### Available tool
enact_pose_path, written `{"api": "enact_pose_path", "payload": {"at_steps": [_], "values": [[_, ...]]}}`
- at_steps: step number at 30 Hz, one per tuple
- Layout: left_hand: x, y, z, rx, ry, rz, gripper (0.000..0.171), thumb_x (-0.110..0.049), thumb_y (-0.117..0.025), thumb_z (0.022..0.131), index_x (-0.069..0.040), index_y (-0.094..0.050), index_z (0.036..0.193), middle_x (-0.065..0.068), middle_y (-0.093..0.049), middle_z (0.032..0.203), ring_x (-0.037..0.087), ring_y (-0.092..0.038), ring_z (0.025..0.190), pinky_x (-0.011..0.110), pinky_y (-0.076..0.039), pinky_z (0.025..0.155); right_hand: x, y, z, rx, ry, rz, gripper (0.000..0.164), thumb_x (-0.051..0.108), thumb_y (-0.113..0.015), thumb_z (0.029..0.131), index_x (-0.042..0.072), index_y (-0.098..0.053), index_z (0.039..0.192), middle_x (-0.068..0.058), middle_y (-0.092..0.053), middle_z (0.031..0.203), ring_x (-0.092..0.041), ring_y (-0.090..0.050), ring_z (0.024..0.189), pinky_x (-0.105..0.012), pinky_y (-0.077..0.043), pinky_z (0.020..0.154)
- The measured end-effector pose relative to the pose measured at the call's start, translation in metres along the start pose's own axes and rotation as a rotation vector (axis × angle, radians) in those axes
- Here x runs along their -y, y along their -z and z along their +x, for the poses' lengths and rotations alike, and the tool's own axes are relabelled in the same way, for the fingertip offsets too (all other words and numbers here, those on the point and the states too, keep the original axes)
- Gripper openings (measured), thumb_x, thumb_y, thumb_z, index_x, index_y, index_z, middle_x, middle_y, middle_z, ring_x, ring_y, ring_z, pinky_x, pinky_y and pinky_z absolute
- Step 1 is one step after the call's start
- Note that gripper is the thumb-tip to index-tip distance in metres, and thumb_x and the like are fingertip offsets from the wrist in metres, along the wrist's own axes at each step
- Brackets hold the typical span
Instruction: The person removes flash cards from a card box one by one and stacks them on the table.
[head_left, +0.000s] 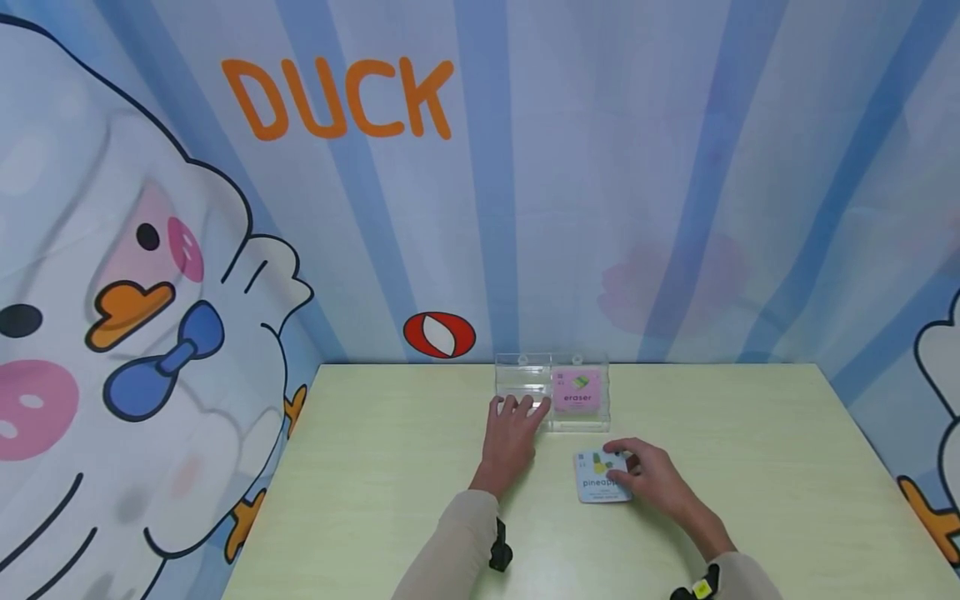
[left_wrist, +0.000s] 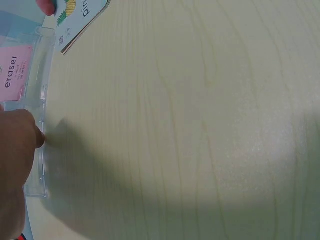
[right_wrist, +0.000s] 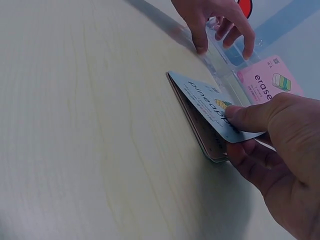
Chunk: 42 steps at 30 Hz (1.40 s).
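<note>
A stack of cards (right_wrist: 210, 151) lies on the table, with a pale blue pineapple card (head_left: 592, 487) on top. My right hand (head_left: 652, 479) pinches that card between thumb and fingers; in the right wrist view its near edge is lifted off the stack. Behind it stands a clear plastic holder (head_left: 579, 423) with two compartments. A pink eraser card (head_left: 576, 390) sits in the right compartment. My left hand (head_left: 510, 437) rests at the left compartment, fingers spread and loosely bent over it, thumb at the front edge in the left wrist view (left_wrist: 17, 145).
The pale wood table (head_left: 375, 500) ends at a curtain (head_left: 540, 208) printed with blue stripes and cartoon ducks. The holder stands near the table's back edge. Black straps with small devices (head_left: 500, 546) are on both wrists.
</note>
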<state>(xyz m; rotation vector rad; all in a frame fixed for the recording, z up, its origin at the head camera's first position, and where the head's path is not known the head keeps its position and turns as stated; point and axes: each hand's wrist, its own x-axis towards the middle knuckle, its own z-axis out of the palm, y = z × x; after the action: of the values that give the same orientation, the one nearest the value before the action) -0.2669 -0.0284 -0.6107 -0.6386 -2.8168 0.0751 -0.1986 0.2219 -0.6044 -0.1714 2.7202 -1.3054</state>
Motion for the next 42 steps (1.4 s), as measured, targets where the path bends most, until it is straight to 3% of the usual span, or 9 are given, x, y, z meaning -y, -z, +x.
{"api": "enact_pose_path", "payload": {"at_steps": [10, 18, 25, 33, 42], "values": [[0.0000, 0.0007, -0.0003, -0.011, 0.001, 0.000, 0.068, -0.015, -0.078, 0.090, -0.033, -0.052, 0.150, -0.002, -0.061, 0.134, 0.023, -0.055, 0.118, 0.051, -0.036, 0.114, -0.0057, -0.0061, 0.0001, -0.047, 0.094, -0.097, 0.040, 0.004, -0.082, 0.086, 0.002, -0.070, 0.124, -0.005, -0.068, 0.105, -0.014, -0.054, 0.081, -0.025, -0.047, 0.068], [0.0001, -0.0003, -0.0008, -0.019, -0.001, 0.005, 0.067, -0.014, -0.077, 0.090, -0.032, -0.052, 0.150, -0.002, -0.062, 0.133, 0.023, -0.055, 0.116, 0.051, -0.037, 0.113, -0.0072, -0.0065, 0.0018, -0.036, 0.114, -0.187, 0.038, 0.008, -0.082, 0.087, 0.005, -0.072, 0.124, -0.009, -0.071, 0.118, -0.016, -0.058, 0.092, -0.040, -0.052, 0.083], [-0.0007, 0.0004, -0.0012, -0.016, 0.002, 0.008, 0.068, -0.015, -0.078, 0.090, -0.033, -0.052, 0.150, -0.001, -0.061, 0.133, 0.023, -0.055, 0.119, 0.051, -0.036, 0.114, -0.0093, -0.0051, 0.0021, -0.041, 0.172, -0.242, 0.036, 0.010, -0.083, 0.087, 0.003, -0.073, 0.121, -0.013, -0.071, 0.122, -0.027, -0.063, 0.104, -0.051, -0.051, 0.095], [-0.0014, 0.0006, -0.0003, -0.007, 0.009, 0.003, 0.067, -0.016, -0.078, 0.090, -0.033, -0.052, 0.150, -0.001, -0.061, 0.134, 0.023, -0.055, 0.119, 0.051, -0.036, 0.115, -0.0096, -0.0041, 0.0003, -0.053, 0.231, -0.279, 0.035, 0.012, -0.083, 0.087, 0.002, -0.074, 0.119, -0.014, -0.069, 0.124, -0.030, -0.062, 0.108, -0.049, -0.053, 0.092], [-0.0011, 0.0004, -0.0001, 0.004, 0.010, 0.007, 0.068, -0.017, -0.078, 0.090, -0.033, -0.052, 0.150, -0.002, -0.062, 0.134, 0.023, -0.055, 0.119, 0.052, -0.036, 0.115, -0.0079, 0.0003, 0.0045, -0.061, 0.194, -0.220, 0.040, 0.018, -0.080, 0.092, 0.004, -0.069, 0.128, -0.010, -0.068, 0.125, -0.020, -0.059, 0.097, -0.044, -0.051, 0.085]]}}
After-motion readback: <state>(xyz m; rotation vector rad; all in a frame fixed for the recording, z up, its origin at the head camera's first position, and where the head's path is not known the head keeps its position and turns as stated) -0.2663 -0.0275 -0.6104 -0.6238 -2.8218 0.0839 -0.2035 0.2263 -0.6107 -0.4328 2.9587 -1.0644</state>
